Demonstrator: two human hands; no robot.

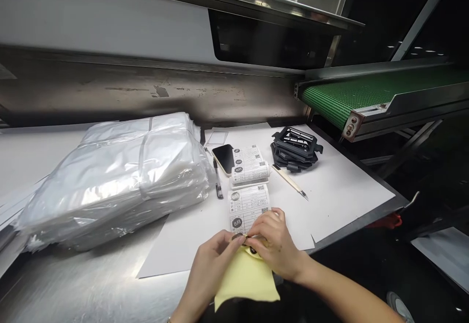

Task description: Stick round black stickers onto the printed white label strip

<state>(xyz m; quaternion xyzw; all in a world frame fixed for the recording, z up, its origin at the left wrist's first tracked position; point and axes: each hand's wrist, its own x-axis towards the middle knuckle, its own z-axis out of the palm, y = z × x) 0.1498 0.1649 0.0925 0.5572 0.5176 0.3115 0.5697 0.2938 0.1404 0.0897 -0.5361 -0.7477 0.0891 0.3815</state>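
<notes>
A strip of printed labels (249, 203) with dark round marks and small square codes runs toward me over white paper. At its near end, yellow backing paper (247, 279) hangs down with a slightly curled lower edge. My left hand (216, 257) pinches the strip's near end between thumb and finger. Close against it, my right hand (274, 240) pinches the same place, its fingertips almost touching the left thumb. A small yellow piece with a dark mark curls beneath the right fingers. The exact edge between the fingertips is hidden.
Left lies a large bundle of clear plastic bags (124, 166). Beyond the strip are a phone (223, 158) and a pen (218, 181). To the right are tweezers (291, 182) and stacked black plastic frames (295, 149). A green conveyor belt (340, 96) ends beyond the table's right edge.
</notes>
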